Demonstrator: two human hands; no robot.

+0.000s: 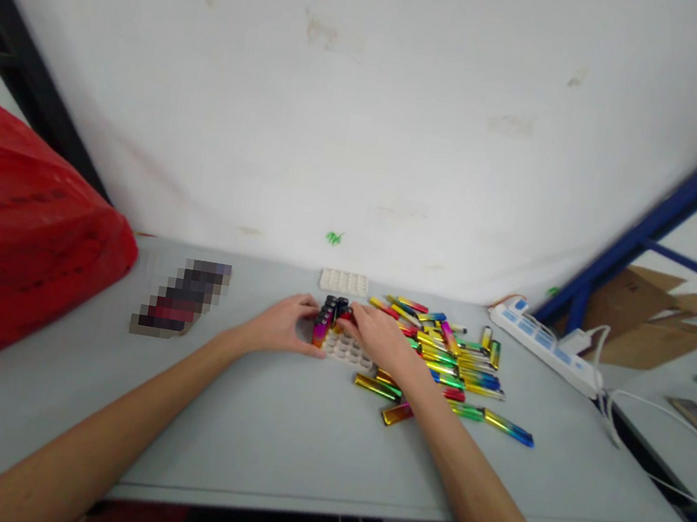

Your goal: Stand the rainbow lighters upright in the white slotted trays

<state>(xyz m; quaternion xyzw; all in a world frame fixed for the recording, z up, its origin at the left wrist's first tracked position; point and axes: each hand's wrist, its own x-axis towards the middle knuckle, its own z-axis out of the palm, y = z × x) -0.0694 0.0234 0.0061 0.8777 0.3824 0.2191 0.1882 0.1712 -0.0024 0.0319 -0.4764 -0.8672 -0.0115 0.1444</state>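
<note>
A red plastic bag [13, 243] bulges over the left end of the table [215, 434], reaching back toward the rear left corner. To its right, nearer the back edge than the front, lies a dark, long object [184, 297] blurred into blocks, so what it is cannot be told.

The left forearm crosses the front edge, and the left hand [279, 321] curves in near the middle of the table, its thumb and fingers spread apart around the left side of a cluster of upright lighters [321, 327], black tops up, the nearest one pink and orange. They stand at the left end of a white tray [349, 350], whose cells show bare toward the right. Behind, by the back edge, sits a second white tray [343, 282].

The right hand [377, 332] comes over the first tray from the right, fingers bent down at the cluster; a bit of red shows at their tips, but whether they pinch a lighter cannot be told. Right of and beneath that forearm, loose shiny lighters [450, 339] lie heaped in yellow, green, blue, red and pink, one yellow-and-blue lighter [508, 427] outermost toward the front right corner. Farther right, a white power strip [540, 343] slants from the back edge toward the right edge. Beyond it stands an open cardboard box [628, 314].
</note>
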